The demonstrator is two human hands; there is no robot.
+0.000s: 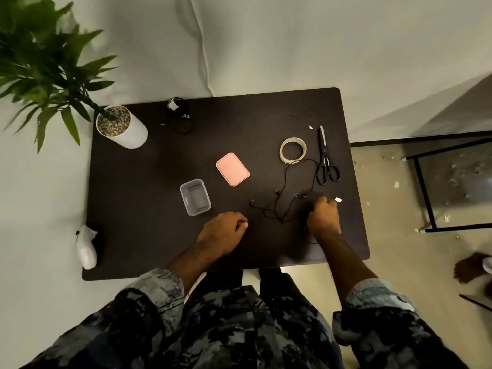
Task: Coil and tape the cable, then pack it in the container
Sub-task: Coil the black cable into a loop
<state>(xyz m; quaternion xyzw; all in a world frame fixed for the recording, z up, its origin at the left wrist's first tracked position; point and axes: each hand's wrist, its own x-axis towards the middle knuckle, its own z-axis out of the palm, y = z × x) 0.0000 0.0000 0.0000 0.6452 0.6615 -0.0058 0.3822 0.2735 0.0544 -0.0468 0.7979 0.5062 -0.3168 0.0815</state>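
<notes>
The right hand [324,219] is curled over one end of the black cable [286,198]; what it grips, I cannot tell. The left hand [223,233] is loosely curled, holding nothing visible. The cable lies uncoiled right of the clear container [195,197], whose pink lid [232,169] rests behind

Right hand [323,218] fingers curled under – grip on cable [286,198] hidden, can't tell.

table [149,209]: matt dark | container [195,197]: clear plastic | lid [232,169]: matt pink plastic
</notes>
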